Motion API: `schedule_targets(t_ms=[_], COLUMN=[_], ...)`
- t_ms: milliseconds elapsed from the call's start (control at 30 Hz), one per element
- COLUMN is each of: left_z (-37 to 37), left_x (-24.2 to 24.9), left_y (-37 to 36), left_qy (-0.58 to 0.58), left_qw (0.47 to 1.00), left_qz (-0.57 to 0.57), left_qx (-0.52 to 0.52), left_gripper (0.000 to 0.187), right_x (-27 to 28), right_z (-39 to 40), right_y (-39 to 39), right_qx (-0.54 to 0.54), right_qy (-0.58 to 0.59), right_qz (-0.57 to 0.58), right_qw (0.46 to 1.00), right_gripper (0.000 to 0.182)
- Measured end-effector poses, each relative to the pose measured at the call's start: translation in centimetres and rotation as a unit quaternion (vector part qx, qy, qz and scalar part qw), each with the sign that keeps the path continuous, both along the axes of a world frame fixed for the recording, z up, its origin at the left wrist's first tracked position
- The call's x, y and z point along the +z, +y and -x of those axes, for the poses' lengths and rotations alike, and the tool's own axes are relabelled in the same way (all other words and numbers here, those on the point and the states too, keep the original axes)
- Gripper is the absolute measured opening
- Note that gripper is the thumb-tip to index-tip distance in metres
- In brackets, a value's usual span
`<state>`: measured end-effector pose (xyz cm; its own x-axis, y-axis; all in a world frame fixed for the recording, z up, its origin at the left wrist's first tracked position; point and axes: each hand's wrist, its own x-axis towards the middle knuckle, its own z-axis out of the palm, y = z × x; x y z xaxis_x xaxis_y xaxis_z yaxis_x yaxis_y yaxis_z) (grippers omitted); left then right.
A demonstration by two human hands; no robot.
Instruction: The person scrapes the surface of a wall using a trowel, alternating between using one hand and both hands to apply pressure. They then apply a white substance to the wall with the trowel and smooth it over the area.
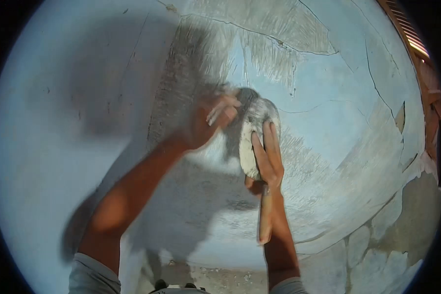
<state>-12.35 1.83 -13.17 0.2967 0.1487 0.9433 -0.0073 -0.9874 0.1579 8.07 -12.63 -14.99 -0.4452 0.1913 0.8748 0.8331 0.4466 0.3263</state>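
My right hand (270,157) grips a trowel (252,132) near the base of its blade, fingers stretched flat along the face and thumb curled behind. Pale wet plaster is smeared over the rounded blade, and the wooden handle (265,215) points down along my forearm. Left of the blade, my left hand (215,115) is blurred, with its fingers curled in close to the wall. Whitish material shows at those fingers; what it is, I cannot tell. Behind both hands, the pale blue wall (323,132) has a rough, scratched grey patch (191,63).
Long cracks run across the upper and right wall, with a chipped spot (400,117) at the right. Bare grey masonry (421,220) shows at the lower right under broken paint. A wooden frame (419,73) stands along the far right edge. My shadow falls over the left wall.
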Motion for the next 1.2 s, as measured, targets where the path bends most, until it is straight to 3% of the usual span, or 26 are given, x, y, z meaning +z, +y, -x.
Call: schedule_targets(t_ms=[67,167,267,400,600,800,967,1200], left_z=[3.0,5.0,4.9,5.0,5.0,4.9,5.1,5.2], left_x=[1.3,0.2,-0.3,-0.2,-0.1,-0.5,-0.4,-0.4], left_y=[5.9,12.5,12.1,11.5,11.4,11.8,11.4,11.3], left_qy=[-0.072,-0.012,0.036,0.041,0.049,0.072,0.087,0.111], left_qw=[0.967,0.927,0.925,0.934,0.941,0.945,0.946,0.944], left_qz=[-0.095,-0.166,-0.178,-0.166,-0.135,-0.105,-0.091,-0.074], left_qx=[0.224,0.337,0.333,0.315,0.308,0.301,0.299,0.301], left_gripper=[0.054,0.068,0.083,0.094,0.102,0.108,0.110,0.114], right_x=[1.9,3.1,2.8,1.9,8.0,1.0,6.4,0.2], right_z=[-1.4,-1.3,-0.9,-0.9,2.3,-3.0,0.9,-1.4], right_y=[1.9,4.2,5.1,5.2,7.1,5.6,5.7,4.4], right_qx=[-0.039,-0.118,-0.119,-0.136,-0.105,-0.129,-0.074,-0.145], right_qy=[-0.067,-0.117,-0.086,-0.103,-0.067,-0.099,-0.052,-0.084], right_qz=[0.040,0.078,0.112,0.075,0.086,0.054,0.111,0.058], right_qw=[0.996,0.983,0.983,0.982,0.989,0.985,0.990,0.984], right_gripper=[0.061,0.072,0.071,0.070,0.079,0.082,0.093,0.072])
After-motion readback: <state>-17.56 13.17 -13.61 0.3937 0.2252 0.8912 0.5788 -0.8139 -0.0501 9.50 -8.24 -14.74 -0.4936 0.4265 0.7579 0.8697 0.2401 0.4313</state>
